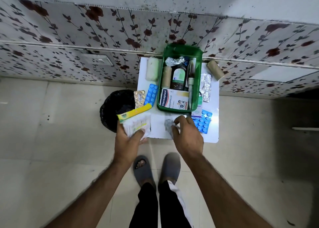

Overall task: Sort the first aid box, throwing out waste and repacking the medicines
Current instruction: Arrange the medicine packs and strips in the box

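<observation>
A green first aid box (pixel 198 61) stands open on a small white table (pixel 211 134). Inside lie a plaster carton (pixel 174 100), a brown bottle (pixel 178 77), a bandage roll (pixel 166 76) and crumpled foil (pixel 174 61). My left hand (pixel 128 139) grips a clear packet with a yellow strip (pixel 136 120) at the table's front left corner. My right hand (pixel 187 134) pinches a crumpled grey-white scrap (pixel 168 125) on the table's front edge. Blue pill strips lie left (pixel 151 94) and right (pixel 202 122) of the box.
A black bin (pixel 114 110) with a dark liner stands on the floor left of the table. A white roll (pixel 152 68), a gold pill strip (pixel 139 98), a silver blister sheet (pixel 205 86) and a tan roll (pixel 215 70) lie around the box. My feet in grey slippers are below.
</observation>
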